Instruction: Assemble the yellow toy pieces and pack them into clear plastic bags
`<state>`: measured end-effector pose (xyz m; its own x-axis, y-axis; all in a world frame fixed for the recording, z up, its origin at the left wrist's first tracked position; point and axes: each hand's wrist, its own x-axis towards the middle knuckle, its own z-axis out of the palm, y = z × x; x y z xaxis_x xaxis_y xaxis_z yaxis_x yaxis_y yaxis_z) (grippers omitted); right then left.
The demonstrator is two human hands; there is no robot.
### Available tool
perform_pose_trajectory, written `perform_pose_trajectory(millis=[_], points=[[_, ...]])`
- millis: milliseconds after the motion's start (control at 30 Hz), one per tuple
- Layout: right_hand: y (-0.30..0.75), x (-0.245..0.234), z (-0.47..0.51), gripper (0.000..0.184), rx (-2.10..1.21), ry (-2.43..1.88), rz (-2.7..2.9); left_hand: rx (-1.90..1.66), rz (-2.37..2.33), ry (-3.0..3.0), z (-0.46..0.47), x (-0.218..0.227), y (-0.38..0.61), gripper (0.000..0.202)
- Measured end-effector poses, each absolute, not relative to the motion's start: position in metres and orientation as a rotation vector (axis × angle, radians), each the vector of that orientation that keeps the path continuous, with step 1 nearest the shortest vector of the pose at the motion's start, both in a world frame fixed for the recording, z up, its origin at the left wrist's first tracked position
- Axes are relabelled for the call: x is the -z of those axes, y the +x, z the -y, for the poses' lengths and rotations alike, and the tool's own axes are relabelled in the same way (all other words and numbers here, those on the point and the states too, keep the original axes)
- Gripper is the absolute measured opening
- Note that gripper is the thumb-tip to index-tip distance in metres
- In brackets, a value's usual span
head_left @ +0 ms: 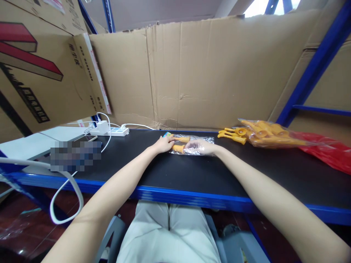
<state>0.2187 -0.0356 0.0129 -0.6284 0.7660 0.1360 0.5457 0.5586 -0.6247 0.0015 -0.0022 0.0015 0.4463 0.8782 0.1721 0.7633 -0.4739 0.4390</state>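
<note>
A clear plastic bag with a bright green-blue label at its left end lies flat on the black tabletop. In it are an orange ribbed plastic piece and a slimmer orange piece; their exact kind I cannot make out. My left hand grips the bag's labelled left end, its fingertips over the ends of the orange pieces. My right hand appears to be inside the bag under shiny film, its curled fingers close to the ribbed piece's right end. The film partly hides those fingers.
Loose orange plastic pieces lie to the right, beside a clear bag full of orange parts and a red plastic bag. At left are a white power strip and cables. A cardboard wall stands behind; a blue rail edges the front.
</note>
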Motion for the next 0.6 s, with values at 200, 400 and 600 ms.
perform_pose_trajectory(millis=[200,400,600], points=[[0.234,-0.023,0.031,0.017,-0.313,-1.479,2.345,-0.462,-1.456,2.335,0.002,-0.007,-0.002,0.036],[0.299,-0.031,0.021,0.029,0.477,-1.921,1.607,-0.457,-1.591,2.294,-0.009,-0.004,-0.018,0.038],[0.339,-0.016,0.015,0.038,0.452,-2.221,1.448,-0.545,-1.651,2.263,-0.021,0.002,-0.031,0.037]])
